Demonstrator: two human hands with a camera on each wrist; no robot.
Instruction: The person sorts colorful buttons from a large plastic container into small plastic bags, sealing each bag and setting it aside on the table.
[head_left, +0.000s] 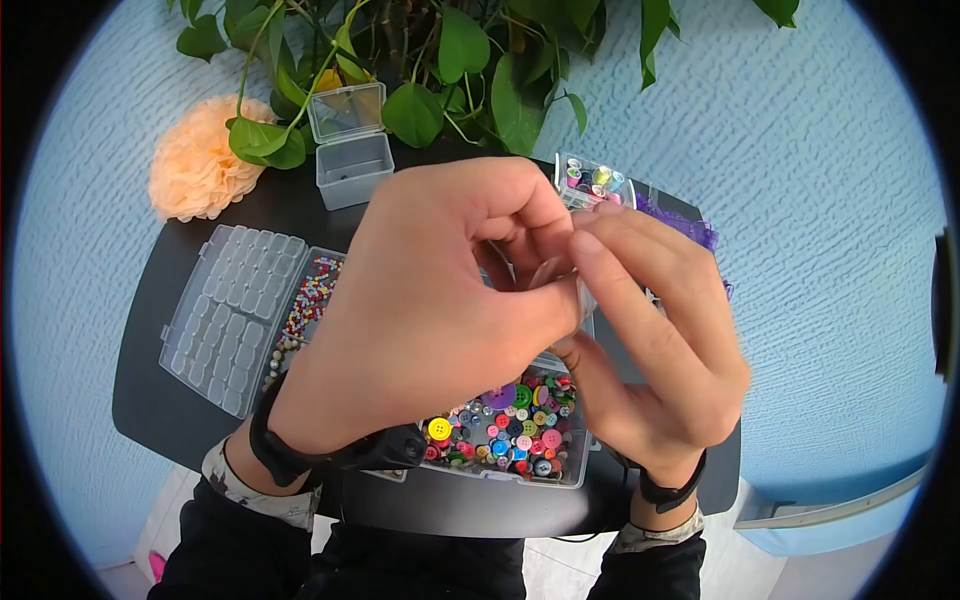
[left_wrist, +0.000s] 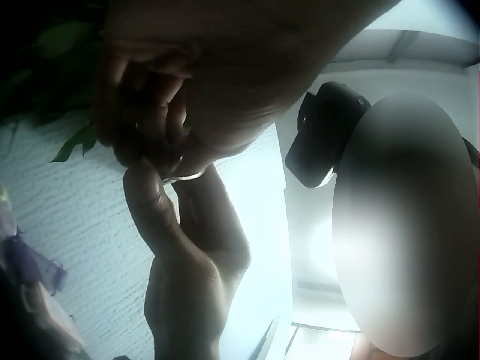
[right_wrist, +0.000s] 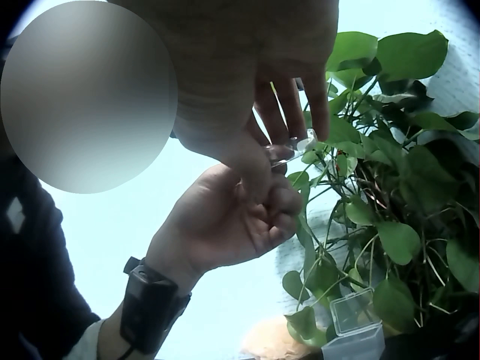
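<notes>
Both hands meet over the tabletop, small clear piece at the fingertips

Left hand (head_left: 430,300): fingers curled in, thumb nearly closed against them, pinching a thin clear piece (head_left: 586,297). Piece is raised above the tabletop (head_left: 150,390), between the two hands, mostly covered by fingers; exact shape unclear. Right hand (head_left: 675,355): fingers bent and partly spread, index tip at the left thumb and fingers, own thumb passing behind the left thumb. Cannot tell whether the right hand grips the piece or only touches it. Right wrist view: see-through bit pokes out by the fingertips. Left wrist view: dark, just a pale thin edge between the hands.

Below the hands: clear box (head_left: 562,482) of mixed buttons (head_left: 510,430), including a big yellow one and a purple one. Left of that: compartment case (head_left: 230,315), lid open, small coloured beads (head_left: 312,295) inside, partly behind the left hand. Behind: small clear box (head_left: 355,180) with lid up; peach paper pom-pom (head_left: 205,165) beside it; leafy plant (head_left: 465,45) hanging over the far side. Far right: clear container of little coloured pieces (head_left: 597,180), purple netting (head_left: 680,222) next to it. Black strap on each wrist.
</notes>
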